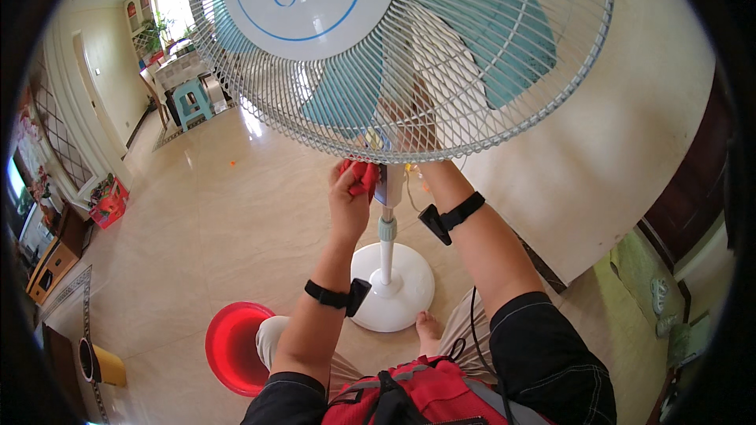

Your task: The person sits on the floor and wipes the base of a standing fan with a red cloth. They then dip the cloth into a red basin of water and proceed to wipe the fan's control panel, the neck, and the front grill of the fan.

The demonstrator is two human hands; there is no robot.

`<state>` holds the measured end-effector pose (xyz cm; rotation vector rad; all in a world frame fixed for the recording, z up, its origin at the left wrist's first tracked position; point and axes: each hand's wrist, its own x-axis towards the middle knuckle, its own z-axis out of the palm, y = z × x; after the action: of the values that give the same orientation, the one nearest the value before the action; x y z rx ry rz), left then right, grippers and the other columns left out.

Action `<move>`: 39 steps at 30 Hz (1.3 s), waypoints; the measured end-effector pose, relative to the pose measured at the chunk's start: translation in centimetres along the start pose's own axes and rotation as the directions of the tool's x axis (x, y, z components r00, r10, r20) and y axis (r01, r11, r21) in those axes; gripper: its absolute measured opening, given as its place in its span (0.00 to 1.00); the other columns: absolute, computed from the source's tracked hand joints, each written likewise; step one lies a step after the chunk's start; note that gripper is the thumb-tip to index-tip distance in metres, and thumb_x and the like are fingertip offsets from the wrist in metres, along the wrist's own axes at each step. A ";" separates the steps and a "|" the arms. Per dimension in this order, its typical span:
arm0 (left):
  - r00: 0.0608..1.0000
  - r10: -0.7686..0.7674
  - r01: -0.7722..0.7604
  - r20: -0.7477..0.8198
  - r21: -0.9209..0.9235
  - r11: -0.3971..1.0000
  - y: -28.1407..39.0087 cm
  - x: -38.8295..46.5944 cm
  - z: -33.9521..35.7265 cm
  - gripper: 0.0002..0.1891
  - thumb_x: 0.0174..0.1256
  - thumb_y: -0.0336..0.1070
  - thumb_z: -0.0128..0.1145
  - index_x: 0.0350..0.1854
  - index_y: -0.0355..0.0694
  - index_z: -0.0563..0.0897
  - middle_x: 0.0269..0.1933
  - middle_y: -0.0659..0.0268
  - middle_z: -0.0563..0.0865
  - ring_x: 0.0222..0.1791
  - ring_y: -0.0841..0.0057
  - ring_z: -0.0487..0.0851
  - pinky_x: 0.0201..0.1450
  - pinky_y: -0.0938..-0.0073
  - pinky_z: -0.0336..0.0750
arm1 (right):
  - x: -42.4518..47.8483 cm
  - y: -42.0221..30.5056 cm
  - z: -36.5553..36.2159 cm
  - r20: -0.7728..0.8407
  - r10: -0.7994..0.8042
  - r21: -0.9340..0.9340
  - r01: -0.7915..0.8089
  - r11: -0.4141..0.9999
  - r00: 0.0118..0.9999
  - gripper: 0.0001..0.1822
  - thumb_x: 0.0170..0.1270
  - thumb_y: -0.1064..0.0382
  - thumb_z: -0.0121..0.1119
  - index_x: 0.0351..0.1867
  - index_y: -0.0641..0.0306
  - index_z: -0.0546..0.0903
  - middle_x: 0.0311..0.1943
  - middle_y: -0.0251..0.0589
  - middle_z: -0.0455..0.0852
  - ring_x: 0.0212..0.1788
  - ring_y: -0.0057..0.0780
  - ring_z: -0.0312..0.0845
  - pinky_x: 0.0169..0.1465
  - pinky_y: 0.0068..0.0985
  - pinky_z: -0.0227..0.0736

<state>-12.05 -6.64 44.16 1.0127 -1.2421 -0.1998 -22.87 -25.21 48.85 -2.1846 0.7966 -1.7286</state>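
Note:
Before me stands a pedestal fan with a wire grille [413, 150], teal blades [514, 41] and a white round hub cover [319, 26]. Just under the grille's lower rim, my left hand [348, 200] grips a red cloth [363, 176] against the left side of the fan's white control box [397, 189]. My right hand [413, 121] reaches up behind the grille, close to the fan's neck. The wires partly hide it, so its fingers' hold is unclear. Below the box, the pole [386, 260] runs down to a round white base [416, 298].
A red bucket [236, 372] stands by my left leg. To the right rises a pale wall [590, 189]. Farther off are a teal stool [192, 103], a red box [109, 206] and a yellow bin [111, 366]. A thin cable [410, 192] hangs beside the control box.

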 end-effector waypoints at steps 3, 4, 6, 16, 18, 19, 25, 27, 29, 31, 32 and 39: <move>1.000 0.017 -0.017 -0.022 -0.001 1.000 -0.5 0.0 -0.5 0.16 0.60 0.17 0.56 0.49 0.37 0.86 0.58 0.52 0.79 0.57 0.58 0.79 0.60 0.66 0.75 | 0.0 -0.5 0.8 0.000 0.002 0.016 -0.002 1.000 1.000 0.26 0.74 0.56 0.53 0.67 0.67 0.67 0.64 0.49 0.73 0.66 0.39 0.68 0.68 0.36 0.63; 0.998 0.043 -0.042 -0.042 0.017 0.999 -1.7 -0.6 -0.5 0.16 0.60 0.17 0.57 0.49 0.36 0.86 0.59 0.52 0.79 0.57 0.58 0.80 0.60 0.66 0.75 | 0.0 -0.7 1.0 0.000 0.001 0.023 -0.001 1.000 1.000 0.26 0.74 0.56 0.53 0.67 0.67 0.67 0.64 0.49 0.73 0.66 0.39 0.68 0.68 0.36 0.63; 0.999 0.024 -0.020 -0.033 0.095 0.995 -5.0 -3.1 -0.5 0.16 0.60 0.19 0.59 0.51 0.36 0.86 0.60 0.53 0.78 0.59 0.60 0.79 0.62 0.68 0.74 | 0.0 -1.0 1.4 -0.003 0.001 0.037 0.000 0.999 1.000 0.26 0.74 0.56 0.53 0.67 0.67 0.67 0.64 0.49 0.73 0.66 0.39 0.68 0.68 0.35 0.63; 1.000 0.017 -0.017 -0.001 -0.013 1.000 0.0 0.6 -0.7 0.14 0.60 0.20 0.59 0.47 0.37 0.86 0.55 0.52 0.81 0.57 0.57 0.79 0.59 0.65 0.74 | 0.2 0.2 0.3 -0.005 0.001 0.018 -0.001 1.000 1.000 0.26 0.74 0.57 0.54 0.67 0.68 0.67 0.64 0.49 0.73 0.66 0.39 0.68 0.68 0.35 0.64; 0.997 0.067 -0.064 -0.048 0.057 0.996 -2.6 -1.2 -0.2 0.15 0.58 0.18 0.58 0.47 0.37 0.86 0.55 0.51 0.81 0.57 0.56 0.79 0.59 0.65 0.74 | 0.3 0.0 0.5 -0.007 0.000 0.025 0.001 1.000 1.000 0.26 0.74 0.57 0.54 0.67 0.68 0.67 0.64 0.49 0.73 0.66 0.38 0.68 0.68 0.35 0.64; 0.995 0.097 -0.091 -0.038 0.143 0.986 -4.5 -2.6 -0.2 0.18 0.55 0.17 0.57 0.48 0.37 0.86 0.55 0.51 0.81 0.58 0.54 0.79 0.60 0.65 0.74 | 0.5 -0.2 0.8 -0.012 -0.006 0.031 0.006 1.000 1.000 0.26 0.74 0.57 0.54 0.67 0.68 0.67 0.64 0.49 0.73 0.65 0.38 0.69 0.68 0.35 0.64; 0.999 -0.033 0.037 -0.039 0.119 0.992 -5.1 -5.9 0.6 0.14 0.63 0.22 0.60 0.51 0.37 0.85 0.58 0.54 0.79 0.58 0.62 0.79 0.60 0.68 0.74 | 0.1 -0.3 0.4 -0.006 -0.003 0.028 0.003 1.000 1.000 0.26 0.74 0.57 0.54 0.67 0.68 0.67 0.64 0.49 0.73 0.65 0.38 0.69 0.67 0.35 0.64; 0.997 0.037 -0.030 -0.070 0.093 0.995 -3.2 -3.1 0.5 0.13 0.63 0.23 0.60 0.50 0.36 0.85 0.58 0.54 0.79 0.57 0.61 0.79 0.60 0.68 0.74 | 0.0 -0.2 0.1 -0.002 -0.001 0.022 0.001 1.000 1.000 0.26 0.74 0.57 0.54 0.67 0.68 0.67 0.64 0.49 0.73 0.65 0.38 0.69 0.67 0.35 0.64; 0.997 0.041 -0.037 -0.061 0.061 0.997 -2.5 -2.2 0.3 0.15 0.62 0.22 0.59 0.51 0.37 0.85 0.57 0.54 0.79 0.57 0.59 0.79 0.60 0.67 0.74 | 0.0 -0.3 0.2 0.001 0.006 0.027 -0.006 1.000 1.000 0.26 0.74 0.57 0.54 0.67 0.68 0.67 0.64 0.49 0.73 0.65 0.38 0.69 0.67 0.35 0.64; 0.995 0.095 -0.088 -0.042 0.153 0.984 -3.2 -2.5 -0.1 0.16 0.61 0.21 0.58 0.52 0.37 0.84 0.57 0.54 0.79 0.57 0.58 0.79 0.60 0.66 0.74 | 0.1 -0.5 0.3 0.003 0.006 0.030 -0.007 1.000 1.000 0.26 0.74 0.57 0.54 0.67 0.68 0.67 0.64 0.49 0.73 0.65 0.38 0.69 0.67 0.35 0.64; 0.996 0.037 -0.024 -0.085 0.142 0.990 -4.2 -3.7 0.3 0.18 0.55 0.18 0.60 0.49 0.36 0.85 0.58 0.49 0.79 0.58 0.53 0.78 0.61 0.64 0.73 | 0.2 -0.6 0.5 0.002 0.005 0.035 -0.005 0.999 1.000 0.26 0.74 0.57 0.54 0.67 0.68 0.67 0.64 0.49 0.73 0.65 0.38 0.69 0.67 0.35 0.64; 0.997 -0.042 0.045 -0.065 0.039 0.998 -2.9 -6.1 1.4 0.17 0.55 0.18 0.60 0.49 0.35 0.85 0.57 0.49 0.78 0.58 0.53 0.77 0.61 0.64 0.73 | 0.3 -0.7 0.3 0.004 0.002 0.035 -0.002 0.999 1.000 0.26 0.74 0.57 0.54 0.67 0.68 0.67 0.64 0.49 0.73 0.65 0.38 0.69 0.67 0.34 0.64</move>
<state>-14.42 -5.24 37.83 1.0737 -1.1708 -0.1752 -22.40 -24.84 49.38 -2.1629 0.7613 -1.7243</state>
